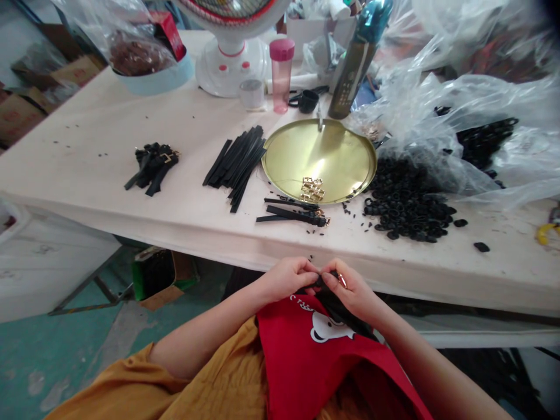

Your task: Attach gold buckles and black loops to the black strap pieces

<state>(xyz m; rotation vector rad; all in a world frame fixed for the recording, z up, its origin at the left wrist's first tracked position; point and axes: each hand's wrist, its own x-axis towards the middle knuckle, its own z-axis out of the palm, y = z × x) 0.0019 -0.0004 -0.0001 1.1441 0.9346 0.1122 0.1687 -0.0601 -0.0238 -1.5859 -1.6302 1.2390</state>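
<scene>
Just past the table's front edge, my left hand (pixel 292 276) and my right hand (pixel 352 290) meet above a red apron (pixel 289 356). Both are closed, pinching a black strap (pixel 320 282) between their fingertips. A gold buckle (pixel 342 281) shows by my right fingers; most of the strap is hidden. On the table before my hands lie several black straps with buckles (pixel 291 214). Behind them, a gold round tray (pixel 284 163) carries small gold buckles (pixel 312 189). Flat black strips (pixel 238 160) are stacked left of the tray.
Small black loops (pixel 406 204) are heaped at right beside clear plastic bags (pixel 464 111). A bundle of black straps (pixel 153 166) lies at left. Behind stand a white fan (pixel 234 64), a pink bottle (pixel 281 76) and a dark tall bottle (pixel 359 64). Black crumbs dot the table (pixel 196 224).
</scene>
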